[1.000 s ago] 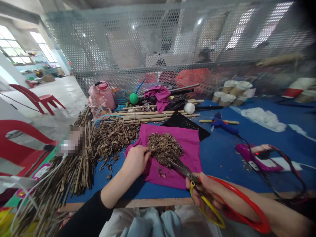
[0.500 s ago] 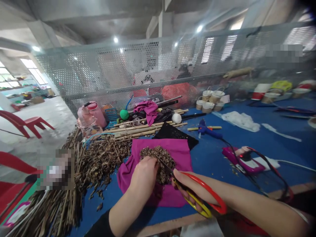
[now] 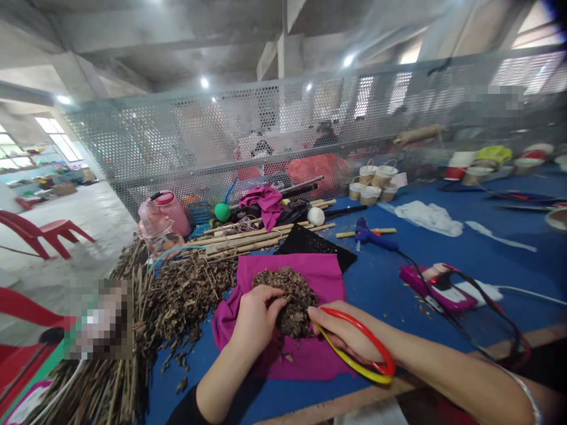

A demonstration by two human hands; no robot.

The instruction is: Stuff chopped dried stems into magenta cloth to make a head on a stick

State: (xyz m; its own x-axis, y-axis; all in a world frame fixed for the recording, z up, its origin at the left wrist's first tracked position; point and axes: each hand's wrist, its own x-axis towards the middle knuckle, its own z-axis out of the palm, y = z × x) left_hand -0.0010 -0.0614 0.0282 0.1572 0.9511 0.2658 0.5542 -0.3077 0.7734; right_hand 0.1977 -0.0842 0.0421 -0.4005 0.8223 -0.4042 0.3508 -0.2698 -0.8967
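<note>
A heap of crumbled dry brown plant bits lies on a magenta cloth. At the heap's near left side, my left hand has its thumb and forefinger bent toward each other in a pinch. What sits between them, if anything, is too small to make out. My right hand grips scissors by their red and yellow handles at the heap's right edge. Their blades do not show clearly against the brown bits.
Dried stalks and leaves fill the table's left side. Bamboo sticks, a black sheet and a blue glue gun lie beyond the cloth. A purple power strip with cables is on the right. Mesh panel stands behind.
The scissors have turned, and their dark blades, seen earlier over the heap, no longer show clearly. My left thumb now shows beside the forefinger. The whole view has shifted slightly.
</note>
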